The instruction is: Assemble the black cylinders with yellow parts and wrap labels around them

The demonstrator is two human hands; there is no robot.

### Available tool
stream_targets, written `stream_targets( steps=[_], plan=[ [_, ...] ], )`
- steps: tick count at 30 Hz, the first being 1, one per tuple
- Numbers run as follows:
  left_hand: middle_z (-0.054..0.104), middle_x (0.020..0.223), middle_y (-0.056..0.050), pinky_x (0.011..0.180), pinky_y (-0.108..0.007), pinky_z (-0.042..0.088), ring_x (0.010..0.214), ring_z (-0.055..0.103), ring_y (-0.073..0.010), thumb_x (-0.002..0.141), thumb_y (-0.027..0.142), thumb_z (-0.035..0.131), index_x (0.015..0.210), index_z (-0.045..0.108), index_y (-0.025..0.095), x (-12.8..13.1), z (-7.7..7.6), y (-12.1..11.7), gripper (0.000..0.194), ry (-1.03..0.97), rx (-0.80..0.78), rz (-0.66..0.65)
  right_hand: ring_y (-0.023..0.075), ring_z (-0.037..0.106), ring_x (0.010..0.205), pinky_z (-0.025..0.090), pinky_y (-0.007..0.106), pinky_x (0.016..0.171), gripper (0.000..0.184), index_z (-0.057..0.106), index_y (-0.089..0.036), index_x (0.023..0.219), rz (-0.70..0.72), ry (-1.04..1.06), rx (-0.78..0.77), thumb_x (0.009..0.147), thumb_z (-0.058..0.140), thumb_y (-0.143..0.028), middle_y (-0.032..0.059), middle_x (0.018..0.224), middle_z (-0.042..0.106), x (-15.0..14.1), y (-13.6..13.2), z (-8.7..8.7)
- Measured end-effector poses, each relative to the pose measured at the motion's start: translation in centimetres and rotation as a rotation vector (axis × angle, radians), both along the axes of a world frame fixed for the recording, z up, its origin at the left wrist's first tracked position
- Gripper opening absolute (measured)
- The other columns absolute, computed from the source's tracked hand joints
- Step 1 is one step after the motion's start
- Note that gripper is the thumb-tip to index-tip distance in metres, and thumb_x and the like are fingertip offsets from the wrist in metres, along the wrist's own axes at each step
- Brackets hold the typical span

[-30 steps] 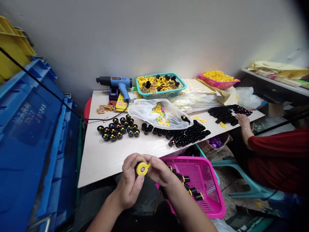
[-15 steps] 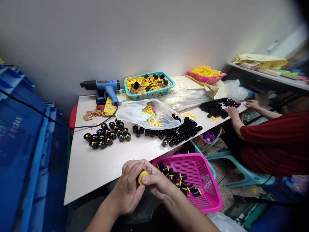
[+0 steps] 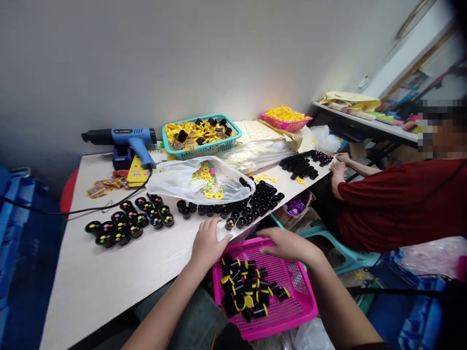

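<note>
Head: perforated pink plastic basket [image 3: 288, 313]

Heat gun [image 3: 133, 134] on stand [image 3: 122, 157]; red-shirted person [image 3: 397, 206] on teal stool [image 3: 339, 255]; blue crates [image 3: 24, 262] left.

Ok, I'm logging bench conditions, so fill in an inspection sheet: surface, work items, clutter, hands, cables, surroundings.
Surface: pale table, bearing cups, bag and tools.
Work items: bead-filled black cups grouped at left; yellow-capped cups heaped in the near pink basket.
Clutter: open plastic bag with coloured beads; small packets near the heat gun.
Hands: left hand by the table edge, right hand over the basket; nothing seen held.
Cables: black cable from the heat gun past the table's left edge.
Surroundings: seated co-worker at right; blue crates at left.
</note>
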State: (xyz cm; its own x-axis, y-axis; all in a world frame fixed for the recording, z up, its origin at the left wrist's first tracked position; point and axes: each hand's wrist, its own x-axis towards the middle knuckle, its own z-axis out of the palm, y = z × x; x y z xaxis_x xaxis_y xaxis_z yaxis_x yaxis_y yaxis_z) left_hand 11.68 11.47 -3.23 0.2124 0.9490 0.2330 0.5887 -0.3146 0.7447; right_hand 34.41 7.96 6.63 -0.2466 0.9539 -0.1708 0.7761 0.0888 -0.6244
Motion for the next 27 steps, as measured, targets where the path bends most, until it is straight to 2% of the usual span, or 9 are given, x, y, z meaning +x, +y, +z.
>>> stream_targets(
  steps=[2, 4, 6, 8, 12, 16, 21, 25, 27],
  plan=[
    [0.060, 0.110, -0.010, 0.095, -0.046, 0.041, 0.109, 0.052, -0.0291, 0.072, 0.029, 0.069, 0.111, 0.054, 0.018, 1.8, -0.7, 0.6, 0.043, 0.013, 0.001, 0.029, 0.0199, 0.065, 0.088, 0.047, 0.031, 0.080, 0.027, 0.069, -0.020, 0.105, 0.069, 0.036, 0.138, 0.084, 0.057, -0.032, 0.0070, 0.100, 0.072, -1.9, 3.0, 0.0],
    [0.060, 0.106, -0.010, 0.093, -0.046, 0.042, 0.106, 0.053, -0.0290, 0.073, 0.028, 0.068, 0.108, 0.055, 0.018, 3.2, -1.1, 0.9, 0.038, 0.023, 0.003, 0.053, 0.0181, 0.064, 0.090, 0.046, 0.029, 0.081, 0.029, 0.067, -0.017, 0.105, 0.051, -0.059, 0.292, 0.092, 0.046, -0.033, 0.0071, 0.100, 0.071, -4.5, 6.7, 0.9],
    [0.061, 0.102, -0.010, 0.090, -0.045, 0.043, 0.103, 0.054, -0.0284, 0.077, 0.026, 0.064, 0.103, 0.056, 0.018, 3.9, -1.3, 1.2, 0.029, 0.021, 0.003, 0.068, 0.0185, 0.063, 0.095, 0.044, 0.028, 0.082, 0.031, 0.066, -0.017, 0.104, 0.087, -0.294, 0.251, 0.095, 0.042, -0.034, 0.0077, 0.102, 0.070, -7.2, 10.6, 1.7],
    [0.062, 0.097, -0.009, 0.089, -0.045, 0.043, 0.101, 0.055, -0.0279, 0.079, 0.023, 0.061, 0.099, 0.056, 0.018, 4.1, -1.3, 1.2, 0.021, 0.006, 0.000, 0.079, 0.0213, 0.062, 0.100, 0.045, 0.030, 0.086, 0.026, 0.067, -0.015, 0.103, 0.114, -0.388, 0.184, 0.092, 0.050, -0.031, 0.0104, 0.105, 0.069, -9.5, 13.8, 1.8],
    [0.064, 0.098, -0.009, 0.088, -0.045, 0.046, 0.101, 0.058, -0.0271, 0.080, 0.018, 0.056, 0.100, 0.056, 0.019, 2.5, -0.8, 0.3, 0.020, -0.060, -0.017, 0.080, 0.0222, 0.061, 0.102, 0.049, 0.041, 0.088, 0.028, 0.061, -0.014, 0.111, 0.146, -0.486, 0.057, 0.089, 0.059, -0.030, 0.0101, 0.114, 0.063, -12.3, 17.2, -0.2],
    [0.063, 0.110, -0.011, 0.091, -0.044, 0.047, 0.106, 0.060, -0.0240, 0.088, 0.024, 0.047, 0.113, 0.051, 0.019, -1.0, -0.2, -2.2, 0.025, -0.138, -0.040, 0.049, 0.0214, 0.060, 0.102, 0.052, 0.043, 0.086, 0.032, 0.056, -0.015, 0.118, 0.097, -0.455, 0.021, 0.091, 0.056, -0.032, 0.0093, 0.119, 0.058, -12.6, 17.5, -1.4],
    [0.061, 0.115, -0.011, 0.085, -0.039, 0.052, 0.103, 0.063, -0.0223, 0.089, 0.035, 0.049, 0.120, 0.051, 0.020, -5.3, 0.5, -5.3, 0.035, -0.392, -0.142, 0.100, 0.0288, 0.059, 0.106, 0.044, 0.044, 0.094, 0.024, 0.064, -0.010, 0.101, -0.058, -0.184, 0.110, 0.078, 0.065, -0.018, 0.0155, 0.108, 0.065, -11.0, 16.5, 0.2],
    [0.063, 0.115, -0.009, 0.091, -0.038, 0.050, 0.105, 0.062, -0.0228, 0.082, 0.039, 0.058, 0.115, 0.058, 0.021, -7.8, 1.8, -6.6, 0.038, -0.611, -0.247, 0.138, 0.0197, 0.064, 0.093, 0.050, 0.034, 0.082, 0.023, 0.060, -0.015, 0.102, -0.089, 0.135, 0.147, 0.083, 0.052, -0.025, 0.0080, 0.100, 0.068, -11.5, 12.3, 1.0],
    [0.062, 0.120, -0.009, 0.097, -0.038, 0.046, 0.112, 0.059, -0.0235, 0.083, 0.039, 0.057, 0.117, 0.057, 0.021, -8.8, 2.6, -7.3, 0.038, -0.660, -0.273, 0.114, 0.0152, 0.065, 0.082, 0.052, 0.029, 0.073, 0.022, 0.060, -0.017, 0.095, -0.068, 0.440, 0.035, 0.083, 0.054, -0.034, 0.0050, 0.092, 0.068, -12.8, 8.8, 0.6]
  ],
)
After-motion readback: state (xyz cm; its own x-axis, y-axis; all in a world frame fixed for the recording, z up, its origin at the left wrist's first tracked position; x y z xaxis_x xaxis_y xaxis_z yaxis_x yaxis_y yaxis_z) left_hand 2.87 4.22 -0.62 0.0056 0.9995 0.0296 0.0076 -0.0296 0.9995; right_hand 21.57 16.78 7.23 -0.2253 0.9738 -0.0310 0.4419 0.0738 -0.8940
